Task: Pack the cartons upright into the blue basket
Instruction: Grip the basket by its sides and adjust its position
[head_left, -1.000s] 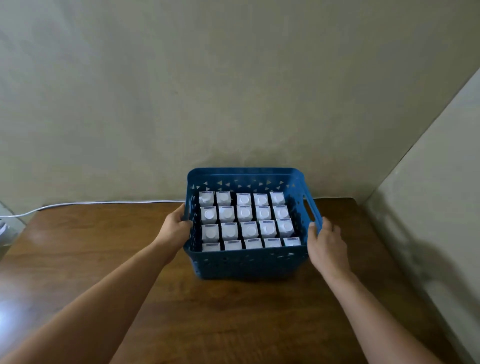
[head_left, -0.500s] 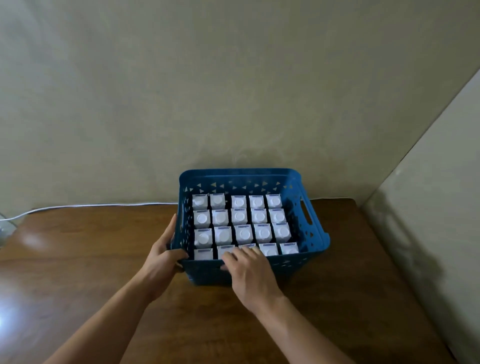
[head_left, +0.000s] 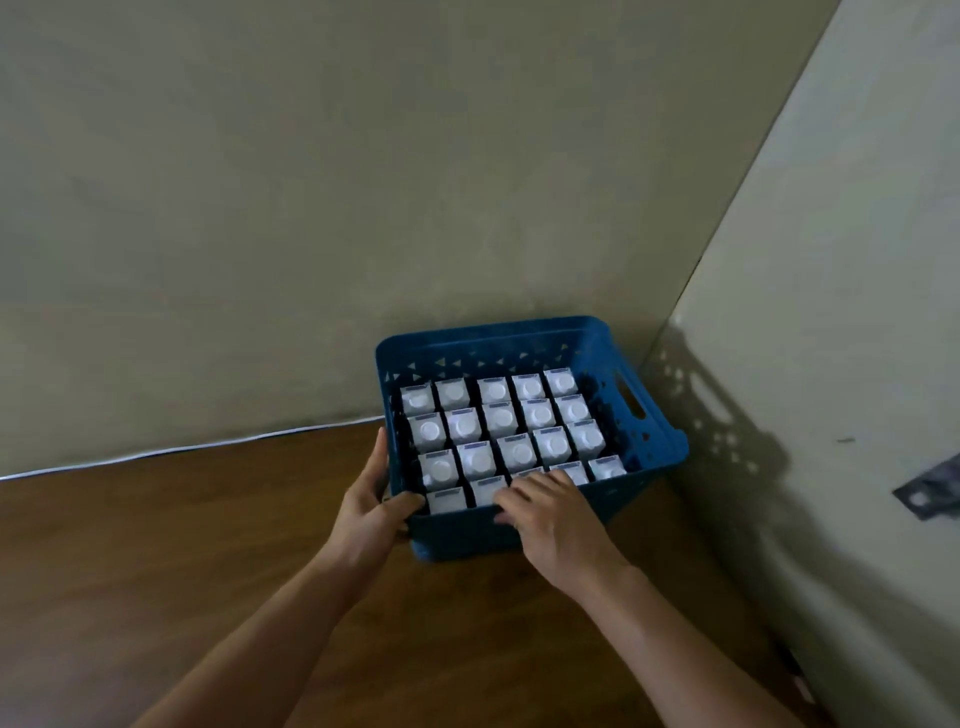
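Left hand (head_left: 371, 506) grips the blue basket (head_left: 649, 441) corner; right hand (head_left: 553, 512) lies flat-fingered on front cartons (head_left: 498, 423).

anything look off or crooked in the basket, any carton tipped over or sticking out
Nothing stands out. The cartons stand upright in even rows in the blue basket, caps up, none tipped or spilled. The right hand covers part of the near row, so that part cannot be checked. The left hand holds the basket's near left corner.
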